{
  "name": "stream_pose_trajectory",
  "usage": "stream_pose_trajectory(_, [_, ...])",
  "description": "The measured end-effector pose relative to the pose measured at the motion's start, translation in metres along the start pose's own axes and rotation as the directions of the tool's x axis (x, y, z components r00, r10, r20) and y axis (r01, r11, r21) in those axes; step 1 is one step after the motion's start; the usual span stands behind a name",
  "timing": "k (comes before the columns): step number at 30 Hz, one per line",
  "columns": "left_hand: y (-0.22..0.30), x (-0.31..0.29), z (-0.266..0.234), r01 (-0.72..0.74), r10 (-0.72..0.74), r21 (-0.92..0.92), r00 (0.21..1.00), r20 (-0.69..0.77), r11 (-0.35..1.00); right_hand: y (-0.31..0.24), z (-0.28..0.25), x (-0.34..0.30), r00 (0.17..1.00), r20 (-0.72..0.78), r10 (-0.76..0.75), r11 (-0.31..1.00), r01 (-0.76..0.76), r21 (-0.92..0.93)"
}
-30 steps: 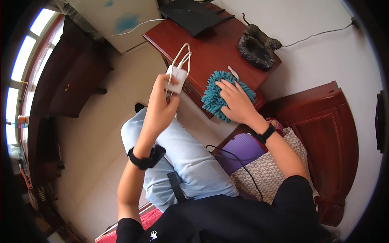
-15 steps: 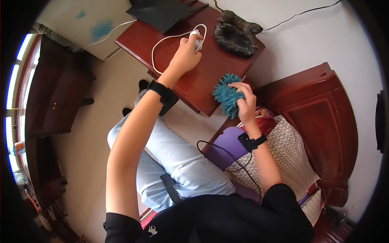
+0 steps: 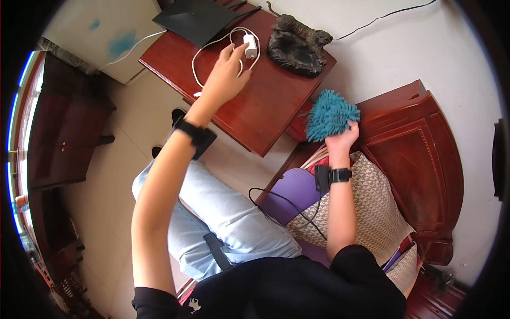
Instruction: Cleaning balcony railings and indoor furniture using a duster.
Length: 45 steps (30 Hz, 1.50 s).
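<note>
A white charger plug [image 3: 250, 47] lies on the reddish-brown wooden table [image 3: 265, 101] with its white cable [image 3: 194, 69] looped round it. My left hand [image 3: 227, 77] is over the tabletop beside the charger, fingers spread and nothing gripped; one fingertip is close to the charger, and whether it touches I cannot tell. In my right hand [image 3: 342, 137] is a teal chenille dusting mitt [image 3: 330, 112], held up off the table's right side near the wooden bench. The mitt hides most of that hand's fingers.
A black router [image 3: 199, 21] stands at the table's far left. A dark animal-shaped sculpture [image 3: 297, 48] sits at the far right corner. Beside me are a patterned cushion [image 3: 366, 207], a purple ribbed object [image 3: 295, 191] and the carved bench end [image 3: 414, 165].
My left hand has let go of the charger, which now lies on the table, and drawn back slightly. My right hand has carried the mitt rightward, away from the table edge.
</note>
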State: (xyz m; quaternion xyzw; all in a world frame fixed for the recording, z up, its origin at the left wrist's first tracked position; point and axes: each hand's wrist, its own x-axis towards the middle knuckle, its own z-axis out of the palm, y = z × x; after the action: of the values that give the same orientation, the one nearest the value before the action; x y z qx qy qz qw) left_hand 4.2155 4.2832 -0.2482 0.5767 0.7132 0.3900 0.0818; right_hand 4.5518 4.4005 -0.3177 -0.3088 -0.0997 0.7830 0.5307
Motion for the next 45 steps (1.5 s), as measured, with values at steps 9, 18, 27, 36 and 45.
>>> stream_pose_trajectory(9, [0.046,-0.158,-0.133,0.284,-0.282,-0.061,0.959,0.034,0.957,-0.020,0.068,0.156,0.984,0.133,-0.121,0.955,0.152,-0.253])
stream_pose_trajectory(18, [0.036,-0.272,-0.134,0.509,-0.527,-0.152,0.840,-0.129,0.847,0.009,0.084,0.201,0.900,0.322,-0.293,0.401,0.422,-0.813])
stream_pose_trajectory(27, [0.060,-0.252,-0.102,0.513,-0.512,-0.343,0.853,0.100,0.787,0.019,0.078,0.162,0.872,0.309,-0.380,0.460,0.468,-0.754])
stream_pose_trajectory(36, [0.065,-0.221,-0.073,0.449,-0.415,-0.355,0.894,0.172,0.820,0.039,0.069,0.127,0.870,0.236,-0.432,0.571,0.467,-0.675])
stream_pose_trajectory(45, [0.059,-0.214,-0.043,0.437,-0.371,-0.212,0.883,0.288,0.874,0.068,0.054,0.083,0.877,0.152,-0.455,0.609,0.431,-0.666])
